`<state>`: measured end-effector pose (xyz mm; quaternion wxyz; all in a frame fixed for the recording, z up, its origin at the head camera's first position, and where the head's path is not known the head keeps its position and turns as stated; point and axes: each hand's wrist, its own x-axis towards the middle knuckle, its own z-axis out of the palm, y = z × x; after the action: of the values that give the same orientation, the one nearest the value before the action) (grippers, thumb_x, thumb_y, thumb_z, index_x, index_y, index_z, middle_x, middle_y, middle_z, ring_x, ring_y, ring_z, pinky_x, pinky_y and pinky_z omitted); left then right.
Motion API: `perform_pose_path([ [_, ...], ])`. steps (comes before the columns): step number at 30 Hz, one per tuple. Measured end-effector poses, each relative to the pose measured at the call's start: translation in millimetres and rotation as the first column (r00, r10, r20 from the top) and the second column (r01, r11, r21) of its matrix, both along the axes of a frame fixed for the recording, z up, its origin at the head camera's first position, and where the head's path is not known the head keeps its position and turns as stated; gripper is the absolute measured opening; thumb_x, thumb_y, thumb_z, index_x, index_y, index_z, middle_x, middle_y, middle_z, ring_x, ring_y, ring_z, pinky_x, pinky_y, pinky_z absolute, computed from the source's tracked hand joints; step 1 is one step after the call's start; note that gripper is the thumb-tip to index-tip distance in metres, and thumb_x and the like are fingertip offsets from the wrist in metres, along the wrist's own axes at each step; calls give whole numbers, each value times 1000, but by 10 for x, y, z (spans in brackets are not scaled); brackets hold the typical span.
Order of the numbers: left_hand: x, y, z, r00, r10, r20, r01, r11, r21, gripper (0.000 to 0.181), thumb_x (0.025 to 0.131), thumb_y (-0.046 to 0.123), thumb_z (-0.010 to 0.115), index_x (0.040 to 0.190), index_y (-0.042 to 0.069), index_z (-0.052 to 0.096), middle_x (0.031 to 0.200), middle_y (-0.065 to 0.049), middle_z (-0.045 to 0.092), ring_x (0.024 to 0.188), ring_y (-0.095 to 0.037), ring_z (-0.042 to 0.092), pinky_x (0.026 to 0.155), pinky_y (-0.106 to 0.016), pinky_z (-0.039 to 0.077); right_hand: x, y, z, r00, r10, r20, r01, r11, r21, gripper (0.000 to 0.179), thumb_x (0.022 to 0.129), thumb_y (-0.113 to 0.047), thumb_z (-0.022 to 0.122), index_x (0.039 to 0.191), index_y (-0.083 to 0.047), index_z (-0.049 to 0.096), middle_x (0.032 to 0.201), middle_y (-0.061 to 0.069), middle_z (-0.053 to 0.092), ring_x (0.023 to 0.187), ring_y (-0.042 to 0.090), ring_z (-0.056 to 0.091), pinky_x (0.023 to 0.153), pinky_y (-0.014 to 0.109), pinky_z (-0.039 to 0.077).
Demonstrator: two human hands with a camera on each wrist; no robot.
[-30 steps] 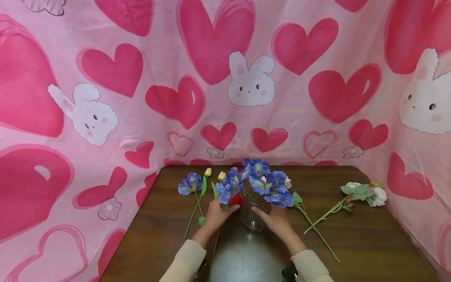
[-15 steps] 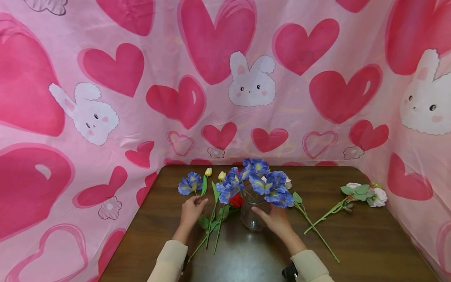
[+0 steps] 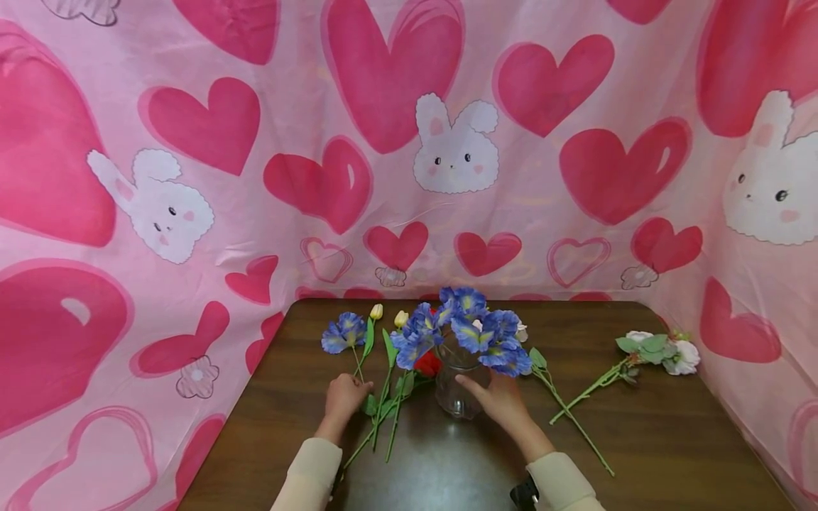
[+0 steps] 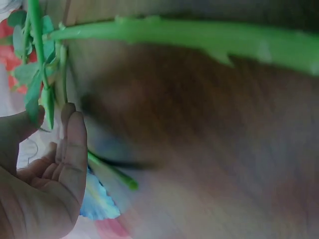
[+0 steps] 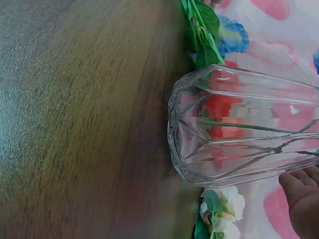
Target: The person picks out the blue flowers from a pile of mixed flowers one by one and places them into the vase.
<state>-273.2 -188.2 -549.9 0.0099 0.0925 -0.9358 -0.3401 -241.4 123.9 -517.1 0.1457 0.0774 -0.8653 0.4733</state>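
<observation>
My right hand (image 3: 501, 404) grips the right side of a clear faceted glass vase (image 5: 249, 134), thumb across its front; its fingers (image 5: 304, 186) show along the glass in the right wrist view. Several blue irises (image 3: 469, 323) stand in the vase, their stems visible through the wall. At the left, my left hand (image 3: 345, 397) is low over the stems of a loose blue iris (image 3: 344, 333) and a yellow tulip (image 3: 376, 312). In the left wrist view its thumb and forefinger (image 4: 75, 129) stand apart, and a green stem end (image 4: 130, 183) shows past the fingers.
A second yellow tulip (image 3: 401, 319) and a red flower (image 3: 428, 364) lie between the left hand and the vase. White roses (image 3: 684, 357) with crossing stems lie at the right of the dark wooden table (image 3: 677, 440). A pink heart-printed cloth (image 3: 530, 163) hangs behind.
My left hand has left the vase area, moved left to the loose iris and tulip, then slid slightly down along their stems. The right hand stays on the vase.
</observation>
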Motion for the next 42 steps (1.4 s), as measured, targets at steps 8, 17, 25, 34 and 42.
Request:
perform_pose_path([
  [8,19,61,-51,999,15,48,-12,998,-67,48,79,24,80,48,14,45,46,2,41,45,-17,44,45,-31,36,-23,0,-26,999,13,-30,-13,1000,-7,82,81,-38,79,143,0,43,143,21,46,130,41,43,101,60,36],
  [17,3,49,-93,999,-8,39,11,997,-72,51,75,19,82,47,15,40,46,3,36,45,-16,41,46,-31,36,-17,2,-32,1000,7,0,-7,1000,-7,82,81,-40,78,144,0,43,144,21,45,131,40,42,101,59,35],
  [25,20,9,-110,999,-14,30,15,999,-40,50,77,13,78,45,15,40,44,6,31,44,-13,33,47,-29,33,-10,1,-26,999,-1,34,1,1000,-5,80,82,-42,77,142,0,46,141,21,48,128,40,45,100,58,37],
  [34,48,-66,-106,999,-7,-54,5,999,-41,32,78,14,79,51,9,62,55,1,59,57,-18,54,57,-35,46,1,-10,-21,999,-7,45,6,1000,7,80,82,-43,76,141,2,46,140,23,49,126,42,46,98,59,39],
  [42,53,-91,-90,988,28,-152,-30,1000,-6,26,78,13,79,58,10,64,63,0,62,61,-20,56,58,-36,46,-19,2,-20,999,1,45,-1,1000,-4,81,82,-41,77,143,1,44,142,22,46,129,41,44,101,58,37],
])
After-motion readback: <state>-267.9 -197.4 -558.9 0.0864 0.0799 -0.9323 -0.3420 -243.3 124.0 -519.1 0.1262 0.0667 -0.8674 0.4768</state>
